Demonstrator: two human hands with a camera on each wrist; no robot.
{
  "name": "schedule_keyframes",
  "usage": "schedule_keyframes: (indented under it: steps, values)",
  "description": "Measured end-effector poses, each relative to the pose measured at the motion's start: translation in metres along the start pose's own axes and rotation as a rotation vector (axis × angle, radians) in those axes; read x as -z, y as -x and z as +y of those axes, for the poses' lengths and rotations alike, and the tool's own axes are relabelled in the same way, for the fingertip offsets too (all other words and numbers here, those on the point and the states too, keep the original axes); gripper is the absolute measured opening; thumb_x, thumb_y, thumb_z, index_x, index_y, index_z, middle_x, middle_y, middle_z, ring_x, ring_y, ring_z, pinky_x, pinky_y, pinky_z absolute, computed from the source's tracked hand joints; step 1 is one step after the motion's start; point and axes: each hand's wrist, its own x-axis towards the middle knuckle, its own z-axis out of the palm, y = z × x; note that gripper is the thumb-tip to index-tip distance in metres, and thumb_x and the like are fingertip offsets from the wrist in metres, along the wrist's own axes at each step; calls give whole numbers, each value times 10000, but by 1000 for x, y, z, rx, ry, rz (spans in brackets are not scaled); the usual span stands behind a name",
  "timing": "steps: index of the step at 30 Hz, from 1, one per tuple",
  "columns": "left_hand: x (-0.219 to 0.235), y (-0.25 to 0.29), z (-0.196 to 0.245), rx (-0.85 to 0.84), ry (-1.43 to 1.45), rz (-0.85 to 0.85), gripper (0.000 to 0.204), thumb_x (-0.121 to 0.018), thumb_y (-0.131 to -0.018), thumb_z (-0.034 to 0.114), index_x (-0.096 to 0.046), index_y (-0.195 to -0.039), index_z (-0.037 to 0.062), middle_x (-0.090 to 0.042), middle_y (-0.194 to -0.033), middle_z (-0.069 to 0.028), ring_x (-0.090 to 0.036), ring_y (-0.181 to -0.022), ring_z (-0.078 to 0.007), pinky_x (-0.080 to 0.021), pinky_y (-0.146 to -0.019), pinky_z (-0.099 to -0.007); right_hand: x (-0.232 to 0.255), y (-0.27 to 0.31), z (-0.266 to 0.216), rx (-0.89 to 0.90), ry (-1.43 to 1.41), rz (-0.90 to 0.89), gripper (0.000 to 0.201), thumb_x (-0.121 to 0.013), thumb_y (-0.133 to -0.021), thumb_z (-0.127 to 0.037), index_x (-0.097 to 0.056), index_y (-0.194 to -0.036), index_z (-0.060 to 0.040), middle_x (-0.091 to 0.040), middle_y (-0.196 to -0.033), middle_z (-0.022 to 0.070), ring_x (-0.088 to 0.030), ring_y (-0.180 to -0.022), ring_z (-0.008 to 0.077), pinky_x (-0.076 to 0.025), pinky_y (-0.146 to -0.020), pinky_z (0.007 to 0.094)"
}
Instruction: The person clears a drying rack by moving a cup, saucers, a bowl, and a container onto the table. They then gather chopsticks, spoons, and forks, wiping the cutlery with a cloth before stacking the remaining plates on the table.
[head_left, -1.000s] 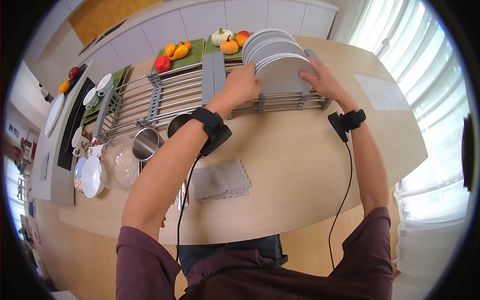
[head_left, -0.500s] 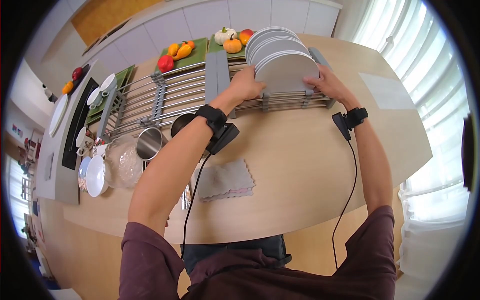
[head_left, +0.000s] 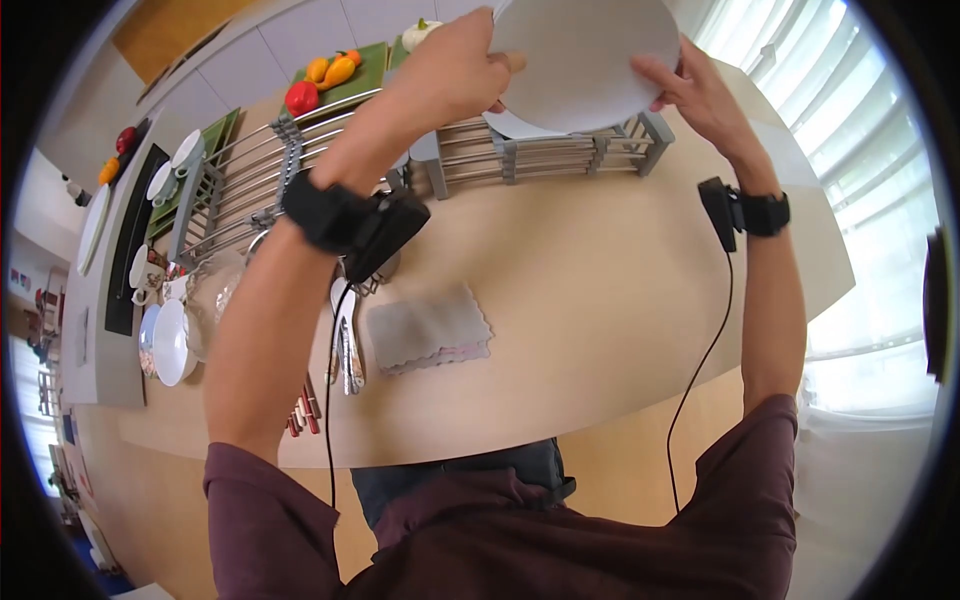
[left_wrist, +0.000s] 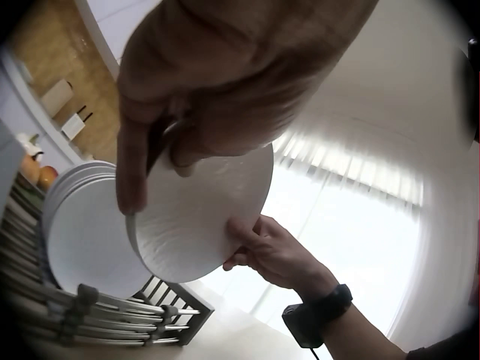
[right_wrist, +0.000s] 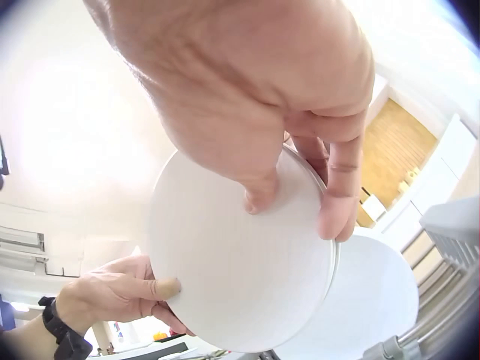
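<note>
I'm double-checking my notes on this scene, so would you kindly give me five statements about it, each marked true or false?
1. The left hand and the right hand both grip a round white plate. True.

2. The grey plastic and silver metal dish rack holds no plates. False: several other round white plates stand in it.

3. A flat grey cloth with a wavy edge lies on the pale wooden table. True.

4. The deep white bowl is in the left hand. False: it is on the table, out of both hands.

5. A black strapped device is worn on only one wrist. False: each wrist wears one.
</note>
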Motion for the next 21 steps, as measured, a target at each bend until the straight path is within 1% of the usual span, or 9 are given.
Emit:
schedule_keyframes:
  steps: [2,3,4,6,8,9,11,15,21]
  values:
    - [1,26,25,27,89,-67,302,-513,-892,133,-514,-1061,-117,-661,-816,-212,-676,-615,-249,-548,-603,-366,7,23,-24,-135,71,-62,391,-592,-936,-309,-539,-1170,-1,-602,-802,30,-540,-586,86,-482,-552,226]
    - [-1,41,33,53,166,-129,303,-493,-909,115,-499,-1090,-128,-660,-816,-197,-671,-577,-202,-553,-556,-340,4,36,-30,-188,65,-130,472,-552,-960,-345,-470,-1261,9,-607,-814,44,-552,-593,77,-473,-499,207]
    - [-6,54,36,52,171,-128,303,-493,-909,115,-499,-1090,-128,-660,-816,-197,-671,-577,-202,-553,-556,-340,1,51,-26,-219,38,-171,482,-562,-955,-336,-454,-1280,3,-600,-784,41,-544,-561,77,-461,-465,202]
    - [-24,79,29,314,347,-404,342,-472,-959,148,-400,-1239,-34,-634,-954,-162,-651,-602,-171,-565,-527,-266,-10,83,-26,-401,-43,-303,493,-577,-947,-333,-444,-1289,-4,-594,-777,43,-527,-516,75,-452,-445,198]
    - [-44,95,11,402,443,-585,410,-454,-963,148,-306,-1293,-44,-612,-926,-161,-638,-582,-177,-558,-490,-283,-26,112,-21,-523,-64,-340,471,-584,-947,-290,-422,-1291,-11,-565,-722,31,-495,-488,75,-411,-436,218]
    - [-52,102,5,398,444,-583,410,-454,-963,148,-306,-1293,-44,-612,-926,-161,-638,-582,-177,-558,-490,-283,-31,120,-13,-520,-60,-339,471,-584,-947,-290,-422,-1291,-11,-565,-722,31,-495,-488,75,-411,-436,218]
    - [-62,111,9,618,377,-545,443,-449,-962,151,-261,-1284,-87,-597,-947,-177,-630,-571,-178,-552,-475,-287,-36,134,3,-631,-139,-406,433,-573,-950,-274,-443,-1260,-2,-558,-694,26,-493,-488,71,-394,-419,222]
    - [-80,105,-6,582,405,-543,461,-448,-963,157,-233,-1267,-114,-583,-978,-189,-623,-566,-179,-546,-465,-281,-39,136,13,-671,-176,-409,379,-565,-949,-251,-471,-1199,17,-556,-672,28,-490,-481,74,-397,-416,226]
    - [-98,99,-21,641,358,-570,454,-442,-969,183,-239,-1236,-125,-603,-776,-146,-588,-491,-170,-504,-399,-279,-41,130,25,-677,-130,-411,379,-589,-937,-270,-527,-1140,43,-580,-691,44,-493,-475,77,-405,-427,223]
